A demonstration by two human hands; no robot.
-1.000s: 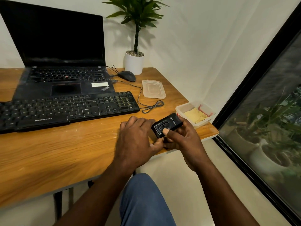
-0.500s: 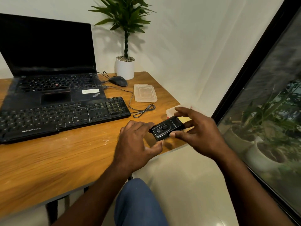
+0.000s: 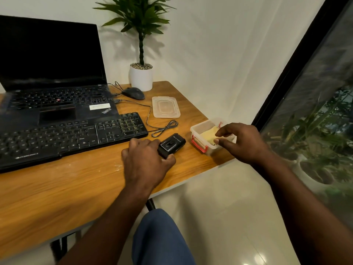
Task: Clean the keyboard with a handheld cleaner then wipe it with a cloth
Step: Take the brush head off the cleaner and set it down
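1. Change: the right hand [image 3: 242, 142] has let go of the cleaner [image 3: 172, 144] and moved over the box [image 3: 197, 129] at centre right. The left hand [image 3: 147, 159] now has the cleaner alone, low on the desk [image 3: 76, 188].
2. Meaning: the cleaner step is likely done and the cloth [image 3: 208, 135] is next. The keyboard [image 3: 72, 136] lies centre left.
3. Left hand: curled round the cleaner's near end, probably gripping; fingertips hidden.
4. Right hand: fingers spread, empty, above the cloth.

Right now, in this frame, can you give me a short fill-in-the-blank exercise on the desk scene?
The left hand grips a small ___ handheld cleaner.
The right hand reaches over the clear plastic container, which holds a folded ___ cloth.
Its clear lid lies apart, near the black computer ___.
Missing: black; yellow; mouse.
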